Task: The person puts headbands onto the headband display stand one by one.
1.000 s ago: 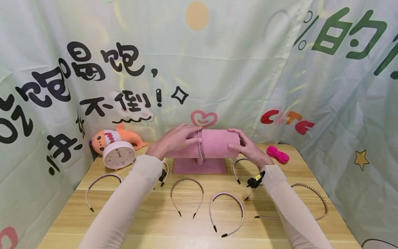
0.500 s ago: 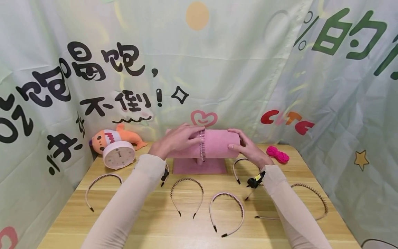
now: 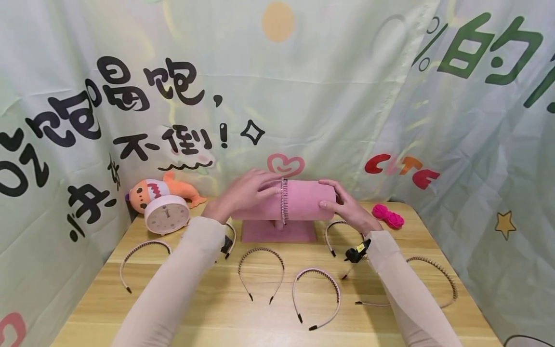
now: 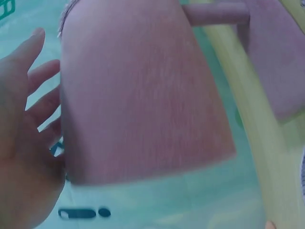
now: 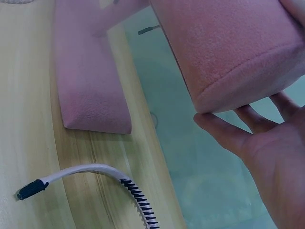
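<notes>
A pink plush headband display stand point(image 3: 309, 200) stands at the back of the table, its horizontal roll on a post and flat base. Around the roll's middle sits a pale toothed headband point(image 3: 284, 205). My left hand point(image 3: 248, 193) lies over the left part of the roll, fingertips right at the headband. In the left wrist view, its fingers point(image 4: 45, 76) are spread and fairly straight beside the roll point(image 4: 138, 95). My right hand point(image 3: 350, 208) grips the roll's right end, thumb in front and fingers over the top. In the right wrist view, fingertips touch that end point(image 5: 248, 81).
Several similar headbands, such as a front one point(image 3: 316, 272) and a middle one point(image 3: 261, 250), lie across the wooden table point(image 3: 234, 323). A white clock point(image 3: 166, 215) and orange plush toy point(image 3: 184, 190) stand back left; pink yarn point(image 3: 387, 216) lies back right. Printed curtains point(image 3: 329, 111) enclose the table.
The headband on the roll shifted slightly right with my left hand, which then drew back a little to the left. My right hand stays on the roll's end.
</notes>
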